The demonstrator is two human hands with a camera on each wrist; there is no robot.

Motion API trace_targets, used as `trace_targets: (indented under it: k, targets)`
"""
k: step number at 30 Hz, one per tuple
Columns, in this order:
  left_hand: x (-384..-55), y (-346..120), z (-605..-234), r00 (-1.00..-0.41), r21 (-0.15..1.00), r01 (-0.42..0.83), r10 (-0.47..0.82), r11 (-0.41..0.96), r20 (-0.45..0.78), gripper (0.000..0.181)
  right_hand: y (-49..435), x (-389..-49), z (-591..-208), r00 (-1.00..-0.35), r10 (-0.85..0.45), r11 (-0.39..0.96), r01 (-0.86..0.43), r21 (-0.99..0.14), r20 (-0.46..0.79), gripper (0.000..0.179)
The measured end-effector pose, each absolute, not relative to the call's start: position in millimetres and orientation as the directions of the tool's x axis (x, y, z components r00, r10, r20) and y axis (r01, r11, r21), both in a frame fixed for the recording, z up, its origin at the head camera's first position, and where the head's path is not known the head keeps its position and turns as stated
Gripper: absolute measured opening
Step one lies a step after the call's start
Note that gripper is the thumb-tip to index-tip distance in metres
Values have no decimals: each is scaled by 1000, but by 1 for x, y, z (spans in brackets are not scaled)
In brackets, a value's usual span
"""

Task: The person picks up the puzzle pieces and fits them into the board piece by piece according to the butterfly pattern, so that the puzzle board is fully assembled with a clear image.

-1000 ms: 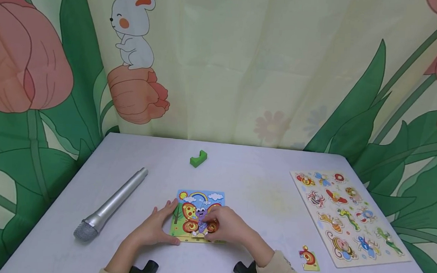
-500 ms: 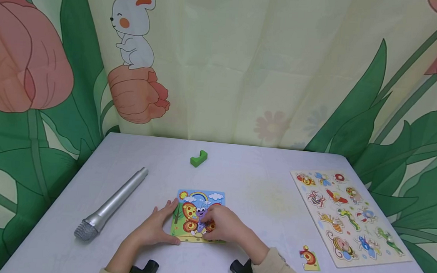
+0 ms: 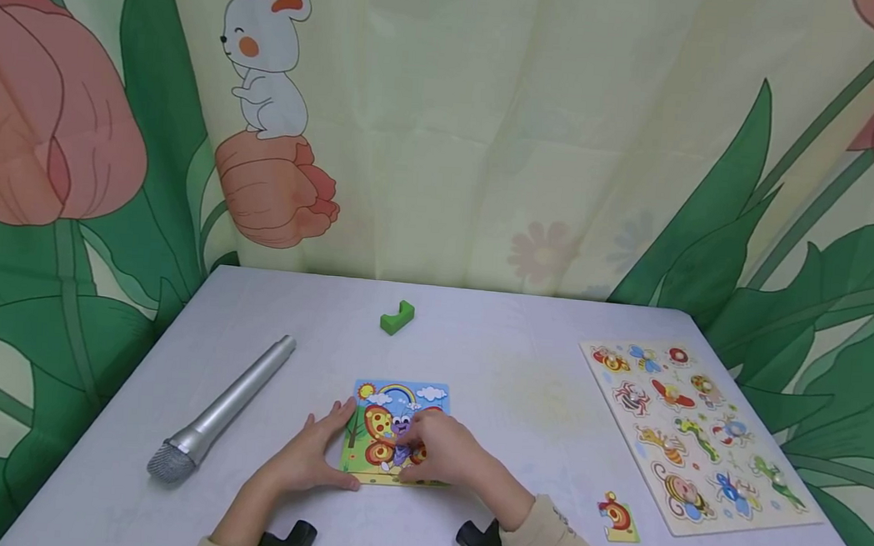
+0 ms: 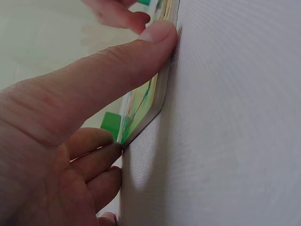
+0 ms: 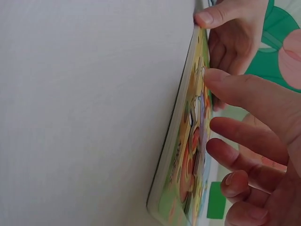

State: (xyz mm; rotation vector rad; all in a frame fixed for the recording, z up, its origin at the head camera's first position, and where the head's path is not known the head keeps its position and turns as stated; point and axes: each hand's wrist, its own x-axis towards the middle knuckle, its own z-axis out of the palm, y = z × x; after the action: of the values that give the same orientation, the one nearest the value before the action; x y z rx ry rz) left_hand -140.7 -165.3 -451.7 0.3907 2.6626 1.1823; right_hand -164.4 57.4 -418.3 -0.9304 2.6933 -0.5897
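Note:
A jigsaw board point(image 3: 356, 460) with a butterfly, sun and rainbow lies flat in front of me. My left hand point(image 3: 309, 457) braces it: the straight thumb presses its near edge and the other fingers lie along its left side. My right hand point(image 3: 447, 451) is bent over the butterfly and covers part of its right wing. In the right wrist view, thumb and fingertips grip across a puzzle piece point(image 5: 202, 106) with purple body colours, low on the board; the fingers partly hide it. A loose puzzle piece point(image 3: 620, 518) with a red spiral lies to the right.
A silver microphone point(image 3: 226, 410) lies slanted on the left. A green block point(image 3: 397, 317) sits beyond the board. At the right lies a large board of insect pictures point(image 3: 697, 439). Black camera mounts point(image 3: 479, 541) are at both wrists. A printed curtain point(image 3: 445, 140) hangs behind the table.
My right hand has shifted slightly left over the butterfly, its wrist moving with it. The left hand, the board and the loose piece have stayed in place.

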Motion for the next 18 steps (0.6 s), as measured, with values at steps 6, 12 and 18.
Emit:
trace_targets:
  k: [6, 12, 18]
  targets:
    - [-141, -166, -452, -942, 748, 173, 329, 641, -64, 110, 52, -164, -418, -748, -660, 685, -564, -461, -67, 29]
    - [-141, -166, -453, -943, 748, 170, 327, 642, -66, 110, 50, -163, -420, -747, -659, 695, -561, -451, -87, 21]
    - [-141, -164, -453, -946, 747, 157, 316, 646, -75, 110, 50, -163, -422, -753, -650, 704, -546, -454, -104, 19]
